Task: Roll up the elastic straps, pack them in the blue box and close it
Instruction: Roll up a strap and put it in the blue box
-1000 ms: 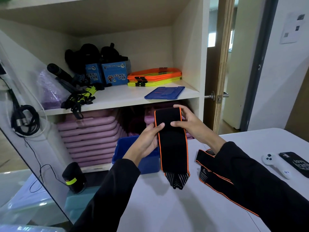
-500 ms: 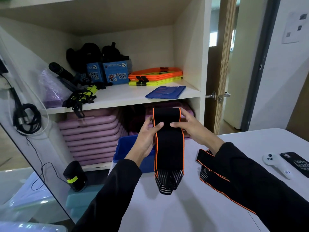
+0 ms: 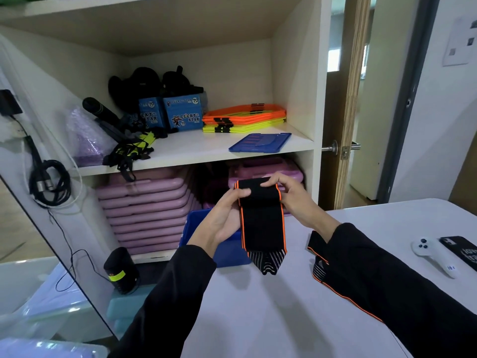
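A black elastic strap with orange edges [image 3: 262,223] hangs in the air above the white table [image 3: 258,319]. Its top is wound into a small roll. My left hand [image 3: 223,218] pinches the roll's left end and my right hand [image 3: 291,200] grips its right end. The striped tail dangles just over the table. The open blue box [image 3: 229,254] stands at the table's far edge, partly behind my left hand and the strap. A second strap [image 3: 320,270] lies flat on the table, mostly hidden under my right sleeve. A blue lid [image 3: 259,142] rests on the shelf.
A white controller [image 3: 433,255] and a black phone [image 3: 462,251] lie at the table's right. The shelf unit behind holds pink cases [image 3: 147,210], blue cartons [image 3: 183,113] and orange-yellow rings [image 3: 245,117]. A black roll [image 3: 120,271] stands on the floor stack at left.
The roll at the strap's top has grown and the hanging part has shortened. The striped tail has risen off the table. Both hands stay at the roll's ends.
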### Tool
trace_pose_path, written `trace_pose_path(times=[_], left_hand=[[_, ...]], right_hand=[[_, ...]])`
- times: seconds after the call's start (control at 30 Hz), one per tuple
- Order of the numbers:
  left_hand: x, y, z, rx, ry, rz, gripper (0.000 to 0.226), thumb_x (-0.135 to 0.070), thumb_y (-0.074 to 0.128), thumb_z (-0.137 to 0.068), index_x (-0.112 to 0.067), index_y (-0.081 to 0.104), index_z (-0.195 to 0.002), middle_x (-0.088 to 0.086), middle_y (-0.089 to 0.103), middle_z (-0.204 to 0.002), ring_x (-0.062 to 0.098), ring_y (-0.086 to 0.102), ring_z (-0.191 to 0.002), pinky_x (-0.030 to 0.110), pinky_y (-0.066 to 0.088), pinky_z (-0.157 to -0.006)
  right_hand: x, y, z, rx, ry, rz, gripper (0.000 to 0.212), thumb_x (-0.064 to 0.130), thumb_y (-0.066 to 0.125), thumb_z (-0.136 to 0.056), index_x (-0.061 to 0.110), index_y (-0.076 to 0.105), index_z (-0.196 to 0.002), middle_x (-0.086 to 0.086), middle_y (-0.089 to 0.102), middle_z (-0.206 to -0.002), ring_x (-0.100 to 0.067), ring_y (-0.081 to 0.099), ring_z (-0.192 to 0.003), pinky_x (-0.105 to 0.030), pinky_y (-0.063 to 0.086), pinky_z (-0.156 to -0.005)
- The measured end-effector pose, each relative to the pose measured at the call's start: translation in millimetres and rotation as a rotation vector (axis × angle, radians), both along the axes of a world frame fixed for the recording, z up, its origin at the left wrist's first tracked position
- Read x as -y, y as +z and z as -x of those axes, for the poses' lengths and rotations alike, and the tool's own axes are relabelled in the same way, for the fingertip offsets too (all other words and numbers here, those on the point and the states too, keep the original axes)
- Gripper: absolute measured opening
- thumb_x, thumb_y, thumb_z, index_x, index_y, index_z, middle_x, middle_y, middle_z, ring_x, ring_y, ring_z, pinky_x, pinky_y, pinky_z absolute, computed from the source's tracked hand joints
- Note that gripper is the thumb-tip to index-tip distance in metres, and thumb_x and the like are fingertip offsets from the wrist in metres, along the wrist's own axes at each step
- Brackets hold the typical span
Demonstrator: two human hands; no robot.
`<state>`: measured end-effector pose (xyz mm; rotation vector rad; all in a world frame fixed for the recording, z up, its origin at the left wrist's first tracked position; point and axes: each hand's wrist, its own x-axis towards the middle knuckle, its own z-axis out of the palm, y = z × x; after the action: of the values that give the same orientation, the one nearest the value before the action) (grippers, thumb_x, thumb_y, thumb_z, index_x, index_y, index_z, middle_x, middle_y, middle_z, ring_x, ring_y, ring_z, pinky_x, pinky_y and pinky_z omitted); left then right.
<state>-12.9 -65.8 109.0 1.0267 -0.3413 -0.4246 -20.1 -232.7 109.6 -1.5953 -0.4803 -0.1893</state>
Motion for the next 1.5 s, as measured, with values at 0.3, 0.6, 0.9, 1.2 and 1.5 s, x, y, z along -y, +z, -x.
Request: trace_pose_path(times=[0.3,0.6,0.9,1.2,1.5], left_hand=[[7.9,5.6,-3.6,0.062,0.189,-0.082,0.041,0.010,0.049,-0.085,-0.011,0.045,-0.120,0.007,0.062,-0.099,0.020,0.062,-0.090,0.030,0.055,-0.074],[25.2,11.4,1.0,0.176,0.313,-0.215,0.052,0.008,0.042,-0.084,-0.017,0.037,-0.130,0.001,0.058,-0.089,0.013,0.060,-0.078,0.020,0.053,-0.057],[14.6,12.0,-4.6,0.222,0.337,-0.228,0.048,0.010,0.042,-0.082,-0.012,0.042,-0.125,0.002,0.059,-0.093,0.014,0.059,-0.084,0.025,0.050,-0.070],[16.9,-9.8,-10.2,0.082,0.121,-0.231,0.038,-0.011,0.052,-0.092,-0.020,0.043,-0.127,0.002,0.065,-0.110,0.017,0.064,-0.100,0.031,0.054,-0.086],[10.5,-14.5,-14.3,-0.059,-0.027,-0.185,0.036,-0.002,0.053,-0.087,-0.005,0.052,-0.123,0.016,0.065,-0.106,0.022,0.071,-0.084,0.036,0.060,-0.073]], right_hand=[[-8.7,-0.9,5.3,-0.119,-0.111,-0.168,0.037,0.014,0.027,-0.099,0.024,0.056,-0.120,0.009,0.061,-0.099,0.002,0.058,-0.085,-0.014,0.047,-0.071],[-23.4,-12.3,-5.7,-0.254,-0.139,-0.161,0.060,0.040,0.040,-0.094,0.031,0.014,-0.148,0.000,0.046,-0.141,-0.016,0.048,-0.125,-0.035,0.041,-0.105],[-3.8,-1.6,0.8,-0.224,-0.030,0.034,0.037,0.015,0.054,-0.090,0.027,0.044,-0.124,0.003,0.061,-0.106,-0.011,0.060,-0.093,-0.022,0.050,-0.077],[5.4,-7.5,-8.3,-0.235,0.031,-0.107,0.043,-0.003,0.054,-0.087,0.030,0.047,-0.113,-0.005,0.061,-0.098,-0.021,0.058,-0.094,-0.031,0.049,-0.078],[12.7,-19.1,-10.9,-0.140,-0.028,-0.091,0.045,-0.019,0.049,-0.080,0.025,0.058,-0.087,-0.001,0.057,-0.093,-0.021,0.051,-0.095,-0.029,0.044,-0.078]])
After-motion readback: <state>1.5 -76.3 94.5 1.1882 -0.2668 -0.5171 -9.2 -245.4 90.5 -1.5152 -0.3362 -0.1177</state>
